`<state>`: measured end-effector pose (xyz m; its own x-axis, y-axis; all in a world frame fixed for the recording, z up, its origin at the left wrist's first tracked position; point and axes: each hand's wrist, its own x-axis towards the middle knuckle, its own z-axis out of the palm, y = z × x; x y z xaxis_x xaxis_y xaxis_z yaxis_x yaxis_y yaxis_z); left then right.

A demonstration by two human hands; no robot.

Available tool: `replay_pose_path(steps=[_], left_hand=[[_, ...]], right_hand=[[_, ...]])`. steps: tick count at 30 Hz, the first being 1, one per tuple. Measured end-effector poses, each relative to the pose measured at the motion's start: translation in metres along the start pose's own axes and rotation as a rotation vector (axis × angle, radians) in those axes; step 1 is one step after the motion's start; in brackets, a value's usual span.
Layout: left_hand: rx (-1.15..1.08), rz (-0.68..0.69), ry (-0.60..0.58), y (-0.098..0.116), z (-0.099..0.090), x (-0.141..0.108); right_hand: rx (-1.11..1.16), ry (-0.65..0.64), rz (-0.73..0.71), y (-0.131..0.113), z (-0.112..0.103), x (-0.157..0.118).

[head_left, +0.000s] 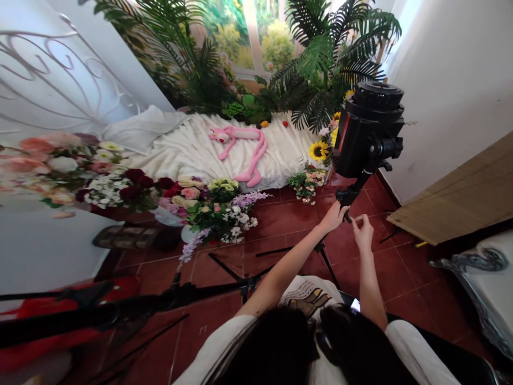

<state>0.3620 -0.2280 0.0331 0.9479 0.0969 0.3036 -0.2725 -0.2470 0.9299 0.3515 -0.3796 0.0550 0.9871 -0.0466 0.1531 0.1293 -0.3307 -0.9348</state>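
A black light (363, 136) with ridged, round end rises upper right, left hand (333, 217) clasping its pole (351, 193), right hand (364, 232) pinching a knob (347, 217).

Glossy red floor tiles (276, 217), rumpled fluffy white cloth (176, 152), and matt black studio light (348, 139).

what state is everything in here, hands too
left hand: closed round light stand
right hand: fingers pinched at knob
light stand: upright, legs spread
knob: tight or loose, can't tell
studio light: mounted, lit or not unclear
pink plush: lying stretched out
white blanket: spread, wrinkled
sunflower: open
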Motion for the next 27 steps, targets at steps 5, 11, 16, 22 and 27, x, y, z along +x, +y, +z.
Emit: replay_pose_path(steps=[5,11,16,22,27], left_hand=[[-0.046,-0.002,0.022,-0.001,0.004,0.0],[-0.081,0.063,0.032,-0.002,0.006,0.001],[-0.041,0.068,0.033,-0.004,0.009,0.005],[-0.082,0.025,0.089,-0.007,0.009,0.006],[-0.095,-0.006,0.1,-0.005,0.01,0.008]], right_hand=[[0.353,-0.019,-0.054,-0.025,-0.001,0.01],[0.314,-0.328,-0.069,-0.048,0.028,0.036],[0.007,-0.332,-0.072,-0.041,0.053,0.057],[-0.083,-0.092,-0.026,-0.044,0.064,0.051],[0.074,-0.078,-0.075,-0.061,0.072,0.049]])
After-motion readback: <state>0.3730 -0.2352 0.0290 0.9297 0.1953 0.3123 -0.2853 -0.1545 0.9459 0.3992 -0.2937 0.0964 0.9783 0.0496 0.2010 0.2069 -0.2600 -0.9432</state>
